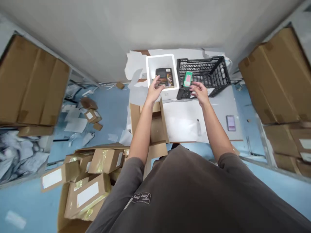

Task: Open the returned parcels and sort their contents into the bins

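One shirt point(194, 191), left hand point(153, 92) spread by one dark box point(167, 75), right hand point(200, 94), grip unclear, beside one green packet point(188, 78).

Dark grey shirt point(184, 191), short sleeves point(133, 170); stitched patch point(142, 198), pale lettering point(145, 196).

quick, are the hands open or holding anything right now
Left hand: open, at the black box; contact unclear.
Right hand: half-curled by the green packet; cannot tell if holding.
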A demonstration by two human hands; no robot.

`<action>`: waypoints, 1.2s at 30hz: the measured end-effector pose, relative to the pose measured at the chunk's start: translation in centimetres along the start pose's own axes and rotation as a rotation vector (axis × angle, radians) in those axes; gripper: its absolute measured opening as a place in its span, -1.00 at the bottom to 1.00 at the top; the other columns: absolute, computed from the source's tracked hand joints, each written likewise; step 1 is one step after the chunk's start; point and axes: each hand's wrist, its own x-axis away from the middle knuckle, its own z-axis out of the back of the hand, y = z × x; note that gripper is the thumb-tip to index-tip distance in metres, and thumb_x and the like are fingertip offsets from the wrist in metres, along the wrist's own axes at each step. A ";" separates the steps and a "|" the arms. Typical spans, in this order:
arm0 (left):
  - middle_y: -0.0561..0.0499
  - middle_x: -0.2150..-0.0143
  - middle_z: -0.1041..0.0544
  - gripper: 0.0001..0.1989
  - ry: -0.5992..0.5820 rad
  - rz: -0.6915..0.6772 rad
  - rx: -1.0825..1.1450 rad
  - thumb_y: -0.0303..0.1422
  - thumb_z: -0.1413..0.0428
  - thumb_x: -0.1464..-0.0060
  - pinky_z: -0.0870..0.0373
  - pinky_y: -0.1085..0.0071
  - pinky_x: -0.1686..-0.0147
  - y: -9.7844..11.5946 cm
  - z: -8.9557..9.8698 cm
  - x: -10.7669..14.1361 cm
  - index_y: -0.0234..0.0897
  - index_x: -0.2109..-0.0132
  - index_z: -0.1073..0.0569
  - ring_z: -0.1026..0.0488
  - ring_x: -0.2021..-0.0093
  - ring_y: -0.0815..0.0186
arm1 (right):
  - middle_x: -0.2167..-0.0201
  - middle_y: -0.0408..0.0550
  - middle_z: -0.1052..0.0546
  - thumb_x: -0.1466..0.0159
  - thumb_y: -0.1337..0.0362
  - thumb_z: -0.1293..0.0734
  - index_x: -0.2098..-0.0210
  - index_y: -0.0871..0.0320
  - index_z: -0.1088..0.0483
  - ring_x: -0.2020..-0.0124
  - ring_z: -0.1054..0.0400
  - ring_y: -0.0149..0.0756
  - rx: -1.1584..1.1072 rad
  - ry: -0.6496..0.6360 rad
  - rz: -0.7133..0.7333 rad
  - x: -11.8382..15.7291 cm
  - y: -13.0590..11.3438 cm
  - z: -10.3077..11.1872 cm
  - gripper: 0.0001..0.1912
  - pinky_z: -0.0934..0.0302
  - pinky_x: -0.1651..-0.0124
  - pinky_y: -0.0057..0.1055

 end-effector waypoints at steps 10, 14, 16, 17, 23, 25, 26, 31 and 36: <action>-0.23 -0.62 -0.28 -0.16 -0.281 0.077 -0.295 -0.22 -0.36 -0.27 -0.20 -0.13 -0.59 -3.2 -18.2 18.2 -0.08 -0.61 -0.32 -0.24 -0.61 -0.20 | -0.08 0.07 -0.64 -0.16 -0.13 -0.47 -0.17 0.08 -0.52 0.02 -0.56 -0.13 0.223 0.164 -0.300 19.7 10.7 9.8 -0.32 -0.58 0.05 -0.13; -0.27 -0.69 -0.16 -0.11 -0.414 0.489 -0.544 -0.25 -0.35 -0.27 -0.27 -0.12 -0.55 -8.8 -22.1 24.1 -0.07 -0.65 -0.25 -0.23 -0.61 -0.27 | -0.21 0.27 -0.59 -0.19 0.04 -0.42 -0.19 0.18 -0.54 -0.15 -0.52 0.03 0.513 0.167 -0.369 23.6 19.0 13.3 -0.37 -0.49 -0.23 0.05; -0.26 -0.72 -0.09 -0.08 -0.406 0.647 -0.662 -0.25 -0.34 -0.26 -0.33 -0.16 -0.50 -12.3 -22.6 25.6 -0.05 -0.66 -0.21 -0.17 -0.64 -0.30 | -0.26 0.32 -0.56 -0.19 0.12 -0.43 -0.23 0.21 -0.53 -0.29 -0.44 0.11 0.682 0.142 -0.357 25.2 23.4 15.4 -0.36 -0.35 -0.39 0.13; -0.25 -0.72 -0.07 -0.07 -0.382 0.696 -0.722 -0.25 -0.35 -0.24 -0.35 -0.19 -0.48 -14.0 -22.7 26.1 -0.04 -0.66 -0.21 -0.12 -0.65 -0.31 | -0.27 0.32 -0.55 -0.18 0.15 -0.44 -0.25 0.21 -0.52 -0.34 -0.39 0.15 0.758 0.118 -0.355 26.0 25.5 16.5 -0.35 -0.29 -0.44 0.17; -0.34 -0.59 -0.26 -0.33 -0.193 0.652 -0.954 -0.32 -0.26 -0.30 -0.37 -0.20 -0.40 -20.6 -23.8 27.9 -0.13 -0.51 -0.43 -0.18 -0.54 -0.28 | -0.30 0.25 -0.44 -0.25 0.21 -0.49 -0.21 0.15 -0.55 -0.33 -0.30 0.16 0.969 0.091 -0.357 28.0 33.3 20.2 -0.46 -0.24 -0.44 0.13; -0.35 -0.46 -0.40 -0.53 -0.135 0.621 -0.937 -0.36 -0.19 -0.35 -0.38 -0.11 -0.39 -21.2 -24.4 28.5 -0.17 -0.35 -0.57 -0.27 -0.46 -0.22 | -0.21 0.21 -0.46 -0.34 0.24 -0.44 -0.10 0.15 -0.59 -0.27 -0.32 0.07 0.936 0.115 -0.360 27.6 33.7 20.4 -0.66 -0.24 -0.41 0.04; -0.34 -0.38 -0.46 -0.62 -0.107 0.619 -0.916 -0.39 -0.15 -0.37 -0.39 -0.07 -0.38 -21.2 -24.7 28.7 -0.18 -0.27 -0.62 -0.31 -0.42 -0.18 | -0.16 0.19 -0.47 -0.38 0.26 -0.42 -0.03 0.15 -0.60 -0.24 -0.33 0.03 0.915 0.127 -0.372 27.3 33.5 20.4 -0.74 -0.24 -0.40 0.01; -0.26 -0.10 -0.62 -0.76 0.097 0.581 -0.691 -0.46 -0.07 -0.42 -0.46 0.06 -0.32 -18.3 -25.7 29.6 -0.22 -0.02 -0.64 -0.54 -0.20 -0.02 | -0.05 0.12 -0.51 -0.36 0.28 -0.42 0.17 0.11 -0.61 -0.19 -0.41 0.01 0.717 0.197 -0.298 26.5 28.0 19.8 -0.90 -0.35 -0.35 0.01; -0.21 -0.19 -0.68 -0.85 0.105 0.243 -0.255 -0.32 -0.17 -0.43 -0.58 0.18 -0.24 -10.2 -26.6 31.7 -0.20 0.06 -0.65 -0.61 -0.26 0.09 | -0.16 0.11 -0.57 -0.25 0.01 -0.55 0.24 0.06 -0.60 -0.21 -0.51 -0.01 0.213 -0.007 -0.142 27.4 18.0 14.7 -0.73 -0.54 -0.11 -0.11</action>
